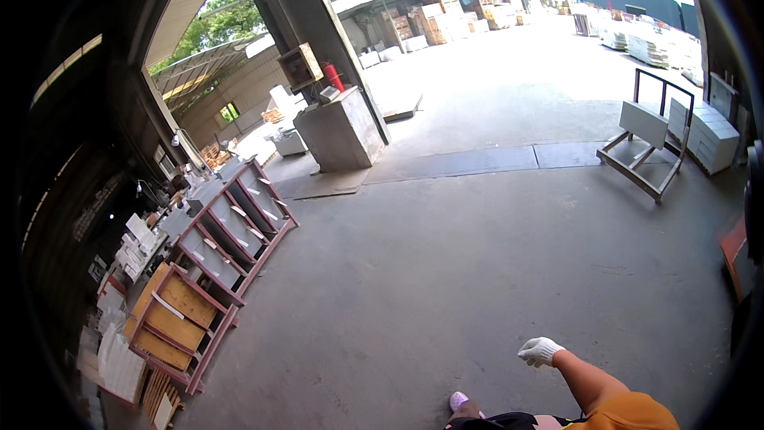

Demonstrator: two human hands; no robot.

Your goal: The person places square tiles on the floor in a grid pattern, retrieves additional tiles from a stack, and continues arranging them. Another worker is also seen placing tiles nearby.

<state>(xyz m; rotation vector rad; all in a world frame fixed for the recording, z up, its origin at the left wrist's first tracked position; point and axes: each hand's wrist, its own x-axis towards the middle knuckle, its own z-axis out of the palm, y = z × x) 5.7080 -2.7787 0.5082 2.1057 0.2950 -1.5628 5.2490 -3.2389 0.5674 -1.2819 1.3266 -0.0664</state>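
White glove point(541, 352), matt knitted cloth; orange sleeve point(625, 414), soft-looking cloth. Before me, the floor point(414, 271), smooth, dull, concrete-like; reddish rack point(270, 260), matt painted metal; yellow-brown board point(187, 296), wood-like; red extinguisher point(332, 76), glossy.

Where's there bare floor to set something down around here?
The widest free patch is the floor between the red-framed racks and metal stand, beyond the gloved right hand. It's crowded behind the racks, among white pieces, and beside the stand, near a white stack.

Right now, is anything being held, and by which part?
No held thing shows in the gloved right hand; the left hand is out of view, so its hold cannot be told.
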